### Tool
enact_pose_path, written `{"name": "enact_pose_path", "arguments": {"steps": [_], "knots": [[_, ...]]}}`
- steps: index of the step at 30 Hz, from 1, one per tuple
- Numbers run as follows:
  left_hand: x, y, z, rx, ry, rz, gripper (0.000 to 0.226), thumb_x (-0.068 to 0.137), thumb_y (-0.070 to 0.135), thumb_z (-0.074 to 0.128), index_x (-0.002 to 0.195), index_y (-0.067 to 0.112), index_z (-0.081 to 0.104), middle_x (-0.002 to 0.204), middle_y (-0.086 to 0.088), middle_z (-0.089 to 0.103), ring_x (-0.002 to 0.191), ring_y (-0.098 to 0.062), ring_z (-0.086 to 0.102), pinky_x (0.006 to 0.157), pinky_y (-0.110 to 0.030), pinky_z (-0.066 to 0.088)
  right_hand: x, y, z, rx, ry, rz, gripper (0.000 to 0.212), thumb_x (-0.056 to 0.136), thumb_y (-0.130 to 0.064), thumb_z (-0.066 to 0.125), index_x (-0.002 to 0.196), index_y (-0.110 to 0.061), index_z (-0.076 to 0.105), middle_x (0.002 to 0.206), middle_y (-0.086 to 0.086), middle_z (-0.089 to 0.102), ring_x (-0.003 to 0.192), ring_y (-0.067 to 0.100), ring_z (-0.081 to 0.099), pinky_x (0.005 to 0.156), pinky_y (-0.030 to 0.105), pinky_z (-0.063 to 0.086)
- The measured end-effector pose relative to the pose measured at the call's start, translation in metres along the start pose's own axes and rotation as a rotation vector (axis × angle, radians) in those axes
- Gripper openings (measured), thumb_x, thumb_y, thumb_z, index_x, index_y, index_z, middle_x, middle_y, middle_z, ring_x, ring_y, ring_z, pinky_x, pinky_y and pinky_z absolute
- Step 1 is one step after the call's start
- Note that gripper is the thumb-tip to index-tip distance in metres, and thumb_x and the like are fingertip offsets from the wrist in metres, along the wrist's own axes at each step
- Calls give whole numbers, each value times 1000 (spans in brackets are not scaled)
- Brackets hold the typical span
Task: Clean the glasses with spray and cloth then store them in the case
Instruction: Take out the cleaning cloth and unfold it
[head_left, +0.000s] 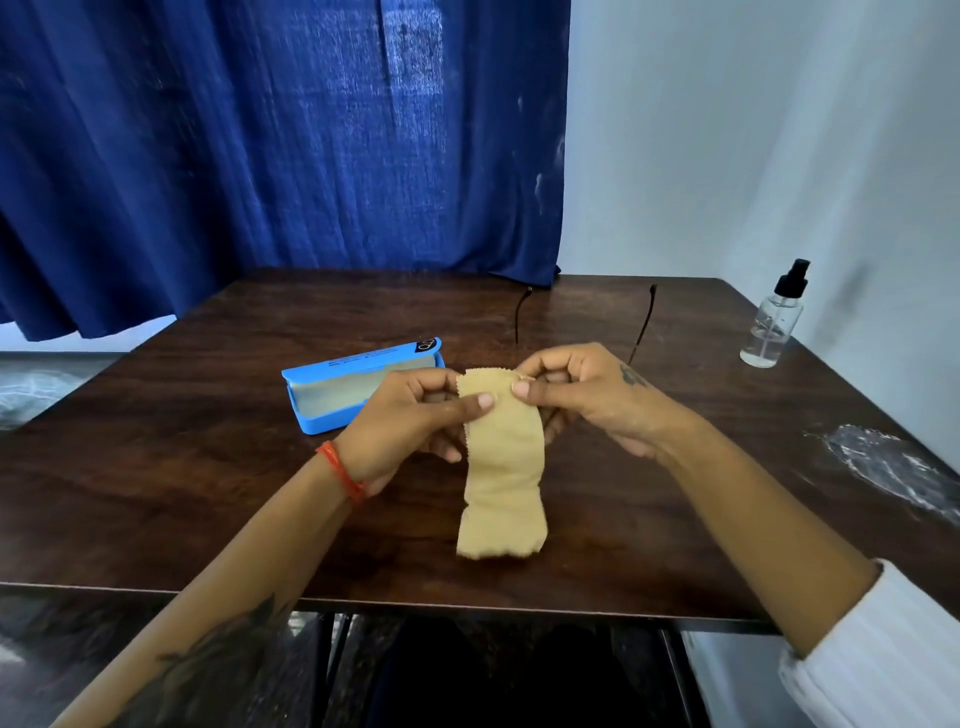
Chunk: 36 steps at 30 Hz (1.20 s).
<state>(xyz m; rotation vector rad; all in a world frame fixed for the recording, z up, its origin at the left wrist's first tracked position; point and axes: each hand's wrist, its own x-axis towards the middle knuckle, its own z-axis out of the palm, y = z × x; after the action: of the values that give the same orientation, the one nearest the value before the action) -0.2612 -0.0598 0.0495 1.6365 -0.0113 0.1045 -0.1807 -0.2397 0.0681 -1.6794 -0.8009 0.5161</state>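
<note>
1. Left hand (415, 415) and right hand (576, 395): each pinches the top edge of the tan cloth (501, 467), which hangs to the table (208, 493).
2. Glasses (644, 322): behind the hands, temples open; lenses hidden.
3. Step, judged: readying the cloth; next, wiping the lenses.
4. Case (332, 395): blue, lid open, left.
5. Spray bottle (774, 322): upright, far right.
6. Unclear: whether the lenses were sprayed.
</note>
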Motion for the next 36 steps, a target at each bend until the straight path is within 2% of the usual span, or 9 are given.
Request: {"name": "enact_pose_path", "arguments": {"steps": [6,11,15,19,22,26,29,33,36], "knots": [[25,-19,-4,199,114,-139,15,79,17,69,90,7,64,76,-5,68,60,-7,63,49,-17,53,29,29,3,-392,189,-38,9,82,-11,69,90,-8,70,79,5,70,70,16,67,68,31,59],[29,-36,-3,345,244,81,12,79,7,68,83,18,70,78,0,68,74,-11,65,65,-20,56,32,51,9,-650,329,-308,16,76,-4,70,84,-16,75,84,-3,72,73,-3,60,72,6,42],[19,-43,-9,585,185,160,32,76,-2,65,78,29,70,85,10,70,84,-8,65,80,-15,50,22,56,9,-700,267,-451,19,69,-5,74,79,-20,76,80,-5,69,76,4,62,73,22,51],[11,-43,-12,622,96,136,31,77,-5,54,74,19,72,88,8,70,93,-7,63,82,-9,46,15,61,8,-828,87,-338,11,71,-21,73,81,-26,76,84,-12,68,80,3,59,75,33,51],[13,-45,-13,622,162,185,23,80,1,57,80,18,73,95,6,68,96,-4,60,80,-6,42,14,59,4,-755,65,-281,15,76,-35,69,84,-24,76,89,-12,68,85,2,60,79,34,50],[19,-56,-15,851,168,242,18,81,24,66,99,24,69,103,9,65,105,-11,49,86,-19,33,19,62,7,-709,220,-239,26,79,-36,70,101,-22,72,96,-4,69,91,9,60,79,27,48],[20,-58,-16,912,109,200,27,80,29,68,106,28,66,103,13,62,108,-10,44,90,-20,29,22,66,10,-766,100,-132,41,75,-37,74,112,-20,67,106,-5,65,96,4,55,79,16,40],[19,-51,-12,719,100,192,24,77,18,72,98,29,67,89,13,66,91,0,56,86,-18,41,25,66,11,-641,147,-166,19,71,-20,79,88,-18,72,87,-6,68,78,5,59,71,22,48],[20,-50,-9,714,222,374,29,75,5,72,98,22,68,85,9,63,82,3,58,76,-8,44,26,66,11,-689,279,-292,13,70,-12,78,78,-19,69,82,-5,63,76,8,57,71,32,50]]}}
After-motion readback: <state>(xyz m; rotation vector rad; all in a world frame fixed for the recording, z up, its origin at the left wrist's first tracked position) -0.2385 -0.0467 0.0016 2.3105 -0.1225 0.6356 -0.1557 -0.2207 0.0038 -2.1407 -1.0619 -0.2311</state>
